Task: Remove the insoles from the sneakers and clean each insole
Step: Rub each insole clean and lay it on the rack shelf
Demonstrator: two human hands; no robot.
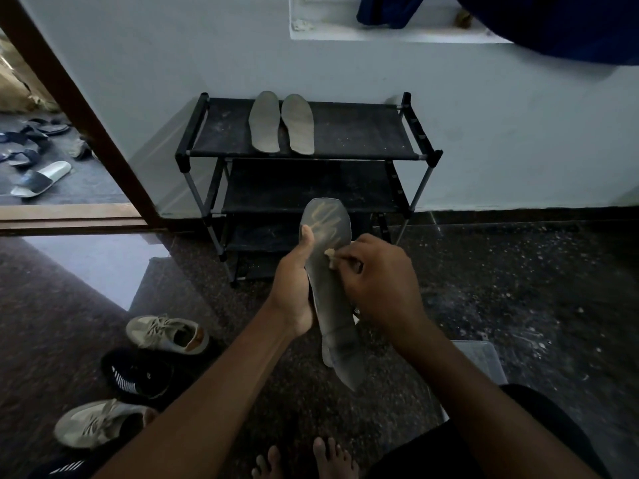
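Now, left hand (294,288) curled round the insole (327,293), right hand (378,281) pinching a pale wad (332,258) on it.

Dimly lit interior, daylight admitted through the doorway (38,140) at left, glare reflected off the polished floor (100,261), edges bowed by wide-angle distortion

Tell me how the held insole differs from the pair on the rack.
The held insole is in the air, gripped by the left hand, the right hand pressing a small cloth on it; the rack pair lies flat on the top shelf. The held insole is dark with pale toe streaks; the rack pair is lighter grey. Toes all point away.
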